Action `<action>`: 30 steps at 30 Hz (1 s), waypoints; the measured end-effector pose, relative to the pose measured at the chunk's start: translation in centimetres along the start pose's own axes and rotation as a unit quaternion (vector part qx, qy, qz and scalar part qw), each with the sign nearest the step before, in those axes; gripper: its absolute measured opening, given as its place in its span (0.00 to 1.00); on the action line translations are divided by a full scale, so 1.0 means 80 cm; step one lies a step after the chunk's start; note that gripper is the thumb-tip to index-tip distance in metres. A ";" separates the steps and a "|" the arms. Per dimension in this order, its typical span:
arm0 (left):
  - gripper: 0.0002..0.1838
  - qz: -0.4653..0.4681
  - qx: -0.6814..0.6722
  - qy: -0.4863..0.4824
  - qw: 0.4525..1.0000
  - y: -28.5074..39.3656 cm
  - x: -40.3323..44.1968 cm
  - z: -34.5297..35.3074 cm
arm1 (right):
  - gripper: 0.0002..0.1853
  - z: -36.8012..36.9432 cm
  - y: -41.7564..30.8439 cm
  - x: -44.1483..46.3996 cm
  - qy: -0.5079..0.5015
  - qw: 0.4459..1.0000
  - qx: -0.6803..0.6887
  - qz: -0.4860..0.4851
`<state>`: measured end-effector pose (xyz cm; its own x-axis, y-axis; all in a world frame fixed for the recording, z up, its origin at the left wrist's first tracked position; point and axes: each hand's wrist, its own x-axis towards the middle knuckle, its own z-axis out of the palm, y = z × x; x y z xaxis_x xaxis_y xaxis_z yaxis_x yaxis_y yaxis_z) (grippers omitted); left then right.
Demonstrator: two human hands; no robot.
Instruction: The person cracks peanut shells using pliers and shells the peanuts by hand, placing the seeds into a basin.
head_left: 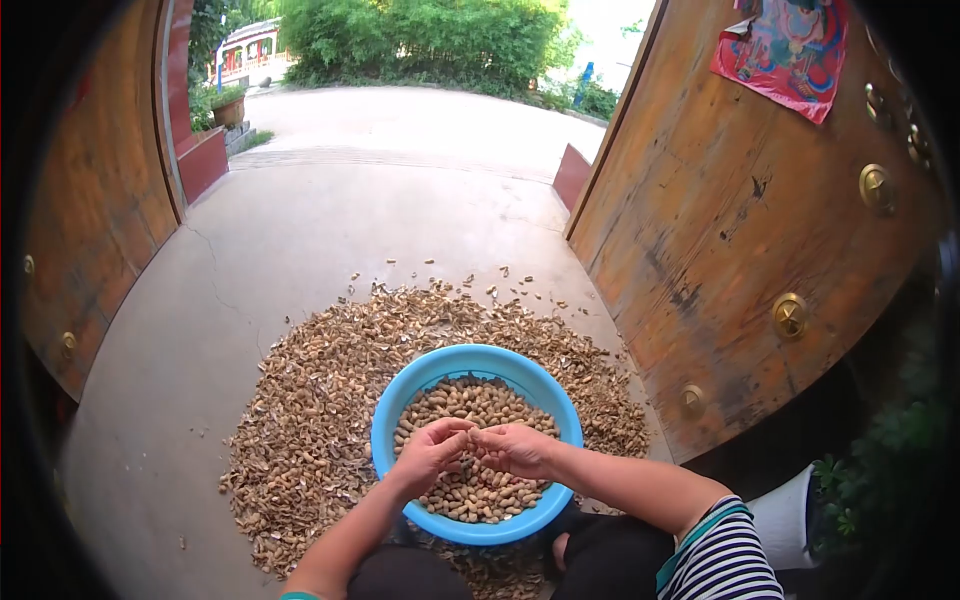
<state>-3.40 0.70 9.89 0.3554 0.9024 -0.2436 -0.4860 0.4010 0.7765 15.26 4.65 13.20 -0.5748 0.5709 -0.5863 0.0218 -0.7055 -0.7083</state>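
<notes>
Meeting at the fingertips over the blue plastic basin (482, 358), the left hand (435, 452) and the right hand (515, 450) are drawn together, thumbs and fingers bunched in a pinch; what they grip appears to be a single peanut pod (474, 436), mostly covered by the fingers, so its long axis cannot be told. It sits at the meeting point of both hands, above the basin's middle, with neither hand clearly nearer; the left reaches in from the basin's near left, the right from its right side.

Unshelled peanuts (485, 497) fill the basin beneath the hands, showing both beyond and nearer than the fingers; their long axes point every way, with no common direction. Broken peanut shells (310, 400) lie on the concrete floor (400, 210) around the basin, spread widest to its left; the dark-trousered legs (620, 555) are on its near side; a studded wooden door (720, 260) stands beyond it to the right.
</notes>
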 end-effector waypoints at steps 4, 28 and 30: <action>0.12 0.043 0.064 -0.025 0.997 -0.001 -0.006 -0.008 | 0.14 0.015 0.007 -0.007 0.006 1.000 0.020 0.013; 0.13 0.253 0.302 -0.059 0.917 -0.040 0.012 0.004 | 0.11 -0.003 0.037 -0.021 0.015 0.989 0.141 0.032; 0.13 0.263 0.325 -0.028 0.908 -0.034 0.010 0.010 | 0.13 -0.005 0.038 -0.021 -0.017 0.982 0.185 0.034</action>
<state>-1.17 0.18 8.02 0.2598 0.9251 0.2770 -0.0342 -0.2778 0.9600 16.65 1.71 11.88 -0.6088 0.5079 -0.6094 -0.2342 -0.8490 -0.4737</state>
